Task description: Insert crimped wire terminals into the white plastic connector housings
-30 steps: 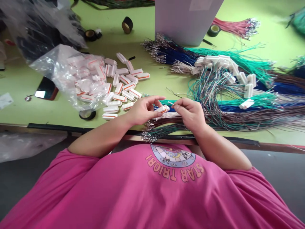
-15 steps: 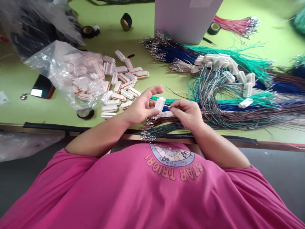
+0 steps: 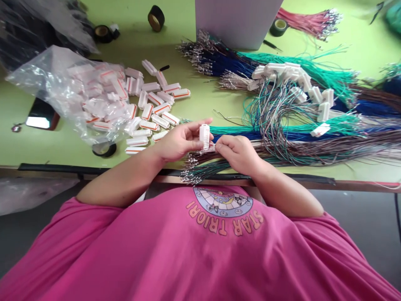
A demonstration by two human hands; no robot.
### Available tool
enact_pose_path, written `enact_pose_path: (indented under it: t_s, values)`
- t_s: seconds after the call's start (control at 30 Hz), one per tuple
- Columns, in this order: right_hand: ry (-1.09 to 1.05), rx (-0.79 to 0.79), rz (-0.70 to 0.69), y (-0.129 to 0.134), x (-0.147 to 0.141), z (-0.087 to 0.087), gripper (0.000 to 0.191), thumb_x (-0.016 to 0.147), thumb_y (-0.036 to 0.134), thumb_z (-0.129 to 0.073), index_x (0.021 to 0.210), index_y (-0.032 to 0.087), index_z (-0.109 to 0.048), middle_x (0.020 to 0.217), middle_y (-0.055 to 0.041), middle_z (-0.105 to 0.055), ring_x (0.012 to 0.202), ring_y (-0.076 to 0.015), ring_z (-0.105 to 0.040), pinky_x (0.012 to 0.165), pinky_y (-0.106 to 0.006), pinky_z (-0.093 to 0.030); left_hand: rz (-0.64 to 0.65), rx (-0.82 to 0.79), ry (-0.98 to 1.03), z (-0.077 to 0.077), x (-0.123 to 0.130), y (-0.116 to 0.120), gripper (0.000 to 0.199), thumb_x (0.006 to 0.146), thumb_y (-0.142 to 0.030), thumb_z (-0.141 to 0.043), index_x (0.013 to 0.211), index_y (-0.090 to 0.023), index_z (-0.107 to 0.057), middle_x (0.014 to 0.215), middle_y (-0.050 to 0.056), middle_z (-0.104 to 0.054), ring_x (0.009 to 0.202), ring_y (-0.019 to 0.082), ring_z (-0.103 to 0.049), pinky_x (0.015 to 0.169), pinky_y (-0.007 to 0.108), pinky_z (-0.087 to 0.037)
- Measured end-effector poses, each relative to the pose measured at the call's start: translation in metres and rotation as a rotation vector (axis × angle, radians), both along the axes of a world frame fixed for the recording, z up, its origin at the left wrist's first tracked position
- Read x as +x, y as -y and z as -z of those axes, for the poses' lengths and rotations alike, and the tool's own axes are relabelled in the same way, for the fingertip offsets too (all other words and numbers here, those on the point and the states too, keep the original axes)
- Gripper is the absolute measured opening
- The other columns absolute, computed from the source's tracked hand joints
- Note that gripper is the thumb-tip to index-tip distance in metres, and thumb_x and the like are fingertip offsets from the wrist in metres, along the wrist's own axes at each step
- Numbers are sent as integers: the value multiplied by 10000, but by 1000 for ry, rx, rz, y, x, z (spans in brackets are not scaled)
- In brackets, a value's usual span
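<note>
In the head view, my left hand [image 3: 180, 141] grips a white connector housing [image 3: 204, 136] between thumb and fingers, its face with rows of small holes showing. My right hand [image 3: 238, 153] is closed in a pinch just right of the housing. From its fingertips a thin wire's metal end points toward the housing; whether it touches is too small to tell. Beneath both hands lie bundles of green, blue, white and brown wires [image 3: 232, 132] with metal terminals at their left ends. Loose white housings [image 3: 154, 98], several with an orange strip, lie left of my left hand.
A clear plastic bag [image 3: 62, 83] of housings lies at left beside a phone [image 3: 42, 113]. Housings with wires attached [image 3: 297, 77] are piled at right. A grey box [image 3: 234, 25] stands at the back, with rolls of black tape [image 3: 156, 18] around. The table edge [image 3: 94, 168] runs close to my body.
My left hand has turned the housing so its holed face shows, and my right hand has come closer to it. The whole view has shifted slightly.
</note>
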State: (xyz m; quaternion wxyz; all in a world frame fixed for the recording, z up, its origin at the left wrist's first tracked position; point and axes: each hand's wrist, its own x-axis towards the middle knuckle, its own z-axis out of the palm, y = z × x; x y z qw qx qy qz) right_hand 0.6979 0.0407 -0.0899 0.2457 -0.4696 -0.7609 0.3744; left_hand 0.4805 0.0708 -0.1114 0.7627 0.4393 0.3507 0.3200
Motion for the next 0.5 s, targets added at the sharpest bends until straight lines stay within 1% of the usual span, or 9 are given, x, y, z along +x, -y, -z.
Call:
enact_pose_path:
  t_s: [0.1, 0.17, 0.2, 0.3, 0.37, 0.43, 0.5]
  values:
    - [-4, -83, -10, -2, 0, 0, 275, 901, 302, -439, 692, 185, -575, 627, 14, -580, 594, -100, -478, 621, -251, -352, -2, 4, -7, -1, 0, 0, 759, 681, -192, -905, 1390, -211, -634, 998, 49, -754, 844, 139, -696, 846, 287, -550]
    - [24, -50, -2, -2, 0, 3, 283, 910, 302, -437, 697, 183, -582, 644, 7, -592, 607, -104, -487, 632, -255, -352, 4, 7, -20, -2, 0, 0, 754, 684, -187, -897, 1391, -209, -635, 1001, 48, -746, 845, 140, -691, 842, 290, -548]
    - [55, 0, 8, -1, 0, 5, 290, 919, 301, -434, 706, 180, -590, 656, -1, -602, 614, -107, -489, 637, -260, -347, 6, 9, -30, -3, 0, 0, 758, 684, -190, -896, 1395, -206, -632, 1006, 49, -742, 848, 142, -689, 836, 289, -548]
    - [202, 214, 30, 1, 0, 11, 329, 950, 297, -404, 742, 169, -625, 692, -38, -641, 618, -122, -480, 638, -284, -318, 13, 24, -73, -4, 0, -1, 799, 672, -227, -903, 1416, -190, -615, 1018, 57, -729, 859, 149, -678, 816, 289, -546]
    - [305, 333, 7, 3, 1, 14, 359, 966, 287, -375, 760, 164, -643, 695, -56, -656, 606, -131, -464, 628, -301, -293, 23, 41, -113, -4, 0, -2, 848, 653, -271, -916, 1434, -176, -599, 1015, 61, -723, 866, 159, -671, 808, 295, -545]
    - [392, 403, -34, 3, 1, 14, 376, 972, 277, -358, 764, 165, -650, 687, -64, -662, 591, -138, -450, 615, -316, -267, 34, 61, -158, -3, 0, -3, 895, 629, -311, -930, 1443, -163, -590, 1009, 63, -721, 869, 166, -667, 804, 301, -545]
    - [463, 427, -69, 4, 0, 13, 380, 974, 269, -349, 771, 165, -652, 685, -69, -663, 583, -146, -443, 606, -328, -243, 38, 84, -192, -2, 0, -4, 913, 603, -332, -942, 1430, -154, -600, 994, 59, -723, 862, 164, -664, 806, 301, -544]
